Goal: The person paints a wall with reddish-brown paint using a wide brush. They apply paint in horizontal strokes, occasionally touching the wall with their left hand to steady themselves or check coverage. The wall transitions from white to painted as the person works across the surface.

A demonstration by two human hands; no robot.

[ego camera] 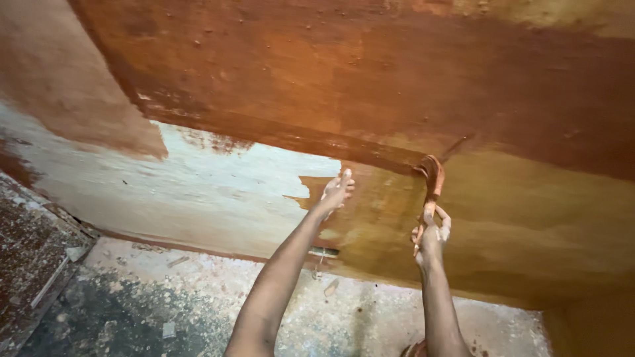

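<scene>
The paint-soaked orange-brown brush (432, 177) stands with its long axis near vertical, bristle end up and bent leftward against the wooden panel with wet orange-brown coating (410, 86), at the seam where the dark upper coat meets the paler ochre band. Its handle runs down into the right hand (430, 233), which is closed around the handle, fingers wrapped, knuckles toward the camera. The left hand (336, 192) lies to the left of the brush, apart from it, fingers extended and pressed flat on the panel at the edge of the coated zone; it holds nothing. Left of that hand, the uncoated pale whitish section of board (198, 185) remains bare. Below the hands, a small grey metal fitting (323, 252) sits on the lower edge of the panel. Beneath it lies the speckled grey concrete floor (198, 297) with scattered debris. Both forearms rise from the lower frame edge; nothing blocks the brush
</scene>
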